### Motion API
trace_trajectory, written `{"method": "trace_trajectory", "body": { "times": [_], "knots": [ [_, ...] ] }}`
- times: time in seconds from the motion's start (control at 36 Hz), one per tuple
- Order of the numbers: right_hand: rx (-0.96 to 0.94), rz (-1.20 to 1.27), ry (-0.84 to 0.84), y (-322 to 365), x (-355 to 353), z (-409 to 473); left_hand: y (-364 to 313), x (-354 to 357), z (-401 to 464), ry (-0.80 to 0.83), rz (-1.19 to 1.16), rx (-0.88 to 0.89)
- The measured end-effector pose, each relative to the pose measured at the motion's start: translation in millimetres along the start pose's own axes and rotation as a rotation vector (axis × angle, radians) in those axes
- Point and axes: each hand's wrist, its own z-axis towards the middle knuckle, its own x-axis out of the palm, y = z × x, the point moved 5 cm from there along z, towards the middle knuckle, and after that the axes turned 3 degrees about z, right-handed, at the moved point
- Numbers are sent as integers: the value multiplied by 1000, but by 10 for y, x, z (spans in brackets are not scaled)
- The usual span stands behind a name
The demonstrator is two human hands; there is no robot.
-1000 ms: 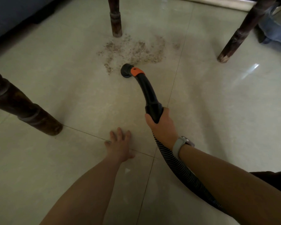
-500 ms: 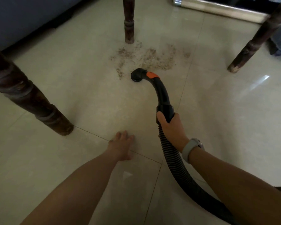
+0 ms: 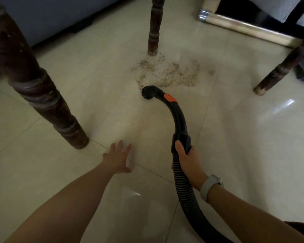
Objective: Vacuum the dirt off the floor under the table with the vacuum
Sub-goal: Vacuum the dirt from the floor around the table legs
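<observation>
A patch of brown crumbly dirt (image 3: 167,72) lies on the pale tiled floor just in front of the far table leg. The black vacuum wand (image 3: 175,116), with an orange button, curves toward it; its round nozzle (image 3: 147,92) rests at the near left edge of the dirt. My right hand (image 3: 188,158) grips the wand where it joins the ribbed black hose (image 3: 184,190). A grey watch is on that wrist. My left hand (image 3: 118,157) is flat on the floor with fingers spread, left of the hose.
Dark turned wooden table legs stand at near left (image 3: 42,95), far centre (image 3: 154,28) and right (image 3: 284,67). A dark sofa base (image 3: 60,18) runs along the back left. A shiny metal-edged threshold (image 3: 244,30) lies at the back right.
The view has pulled back and tilted up, so everything sits lower in frame. The nozzle stays at the dirt's near edge. My left hand has shifted slightly on the floor.
</observation>
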Motion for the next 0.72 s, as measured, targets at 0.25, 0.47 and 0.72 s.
{"method": "trace_trajectory", "body": {
  "times": [0.25, 0.47, 0.72],
  "knots": [
    [-40, -33, 3, 158, 168, 249, 143, 177, -35, 19, -35, -49],
    [-136, -79, -15, 361, 300, 154, 148, 207, -7, 19, -38, -45],
    [-180, -244, -60, 175, 532, -132, 138, 187, -26, 6, -26, -20]
  ]
}}
